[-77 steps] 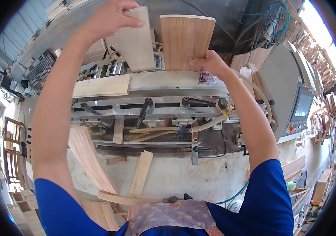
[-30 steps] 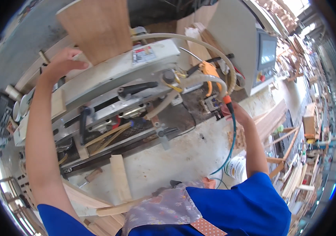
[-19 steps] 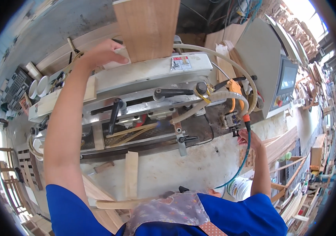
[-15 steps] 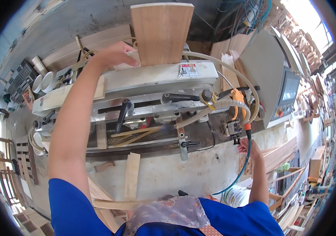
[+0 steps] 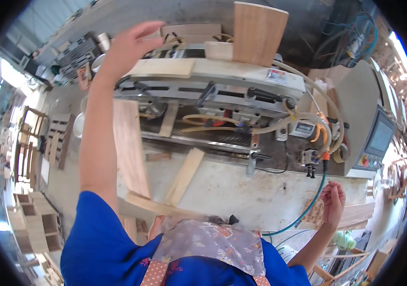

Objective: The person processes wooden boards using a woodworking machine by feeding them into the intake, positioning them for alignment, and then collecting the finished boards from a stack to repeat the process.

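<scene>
At a pale beam (image 5: 232, 70), rectangular grained wood panel (image 5: 259, 34), left grip (image 5: 133, 47) spread, empty, right grip (image 5: 333, 201) half-curled, empty

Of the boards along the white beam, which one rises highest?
The brown board, rightmost of them; the short pale board beside it reaches far lower, and the long pale board lies flat.

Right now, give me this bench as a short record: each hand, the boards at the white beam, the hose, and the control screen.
Left hand: raised, fingers and thumb apart, nothing seen in its grasp
Right hand: fingers loosely bent, nothing seen in its grasp
White beam: pale plank lying along its left part
Brown board: upright, toward the beam's right end
Small pale piece: just left of the brown board
Teal hose: beside the right hand
Control screen: far right, on a grey cabinet
</scene>
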A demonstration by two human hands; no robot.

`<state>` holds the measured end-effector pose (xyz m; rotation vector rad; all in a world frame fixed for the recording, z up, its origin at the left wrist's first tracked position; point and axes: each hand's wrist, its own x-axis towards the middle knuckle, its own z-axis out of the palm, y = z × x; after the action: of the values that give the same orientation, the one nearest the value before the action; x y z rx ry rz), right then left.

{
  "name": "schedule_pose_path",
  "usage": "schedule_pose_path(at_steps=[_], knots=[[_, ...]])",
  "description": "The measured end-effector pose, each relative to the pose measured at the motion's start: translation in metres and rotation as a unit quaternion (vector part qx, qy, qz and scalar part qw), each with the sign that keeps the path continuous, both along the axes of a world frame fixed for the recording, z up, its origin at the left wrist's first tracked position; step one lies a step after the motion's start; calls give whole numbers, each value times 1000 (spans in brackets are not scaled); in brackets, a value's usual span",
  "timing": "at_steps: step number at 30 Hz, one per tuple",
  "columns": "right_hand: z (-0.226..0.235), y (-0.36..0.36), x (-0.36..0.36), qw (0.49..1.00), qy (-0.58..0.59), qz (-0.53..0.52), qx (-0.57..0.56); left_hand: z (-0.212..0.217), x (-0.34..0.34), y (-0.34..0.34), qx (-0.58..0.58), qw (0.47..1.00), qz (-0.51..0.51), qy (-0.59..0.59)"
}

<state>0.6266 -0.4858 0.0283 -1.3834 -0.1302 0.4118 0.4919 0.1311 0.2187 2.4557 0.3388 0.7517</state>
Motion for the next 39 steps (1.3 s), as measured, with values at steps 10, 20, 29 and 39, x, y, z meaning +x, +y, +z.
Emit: schedule_pose_path(at_steps=[10, 20, 29, 39], knots=[[-4, 198, -115, 926, 62, 364, -78, -197, -314, 28, -269, 893, 327, 150], [7, 376, -237, 729, -566, 325, -204, -247, -320, 9, -509, 842, 105, 143], [58, 447, -256, 535, -795, 263, -111, -138, -330, 33, -644, 758, -82, 69], [208, 522, -193, 801, -593, 82, -23, 1, -265, 113, -505, 823, -243, -94]])
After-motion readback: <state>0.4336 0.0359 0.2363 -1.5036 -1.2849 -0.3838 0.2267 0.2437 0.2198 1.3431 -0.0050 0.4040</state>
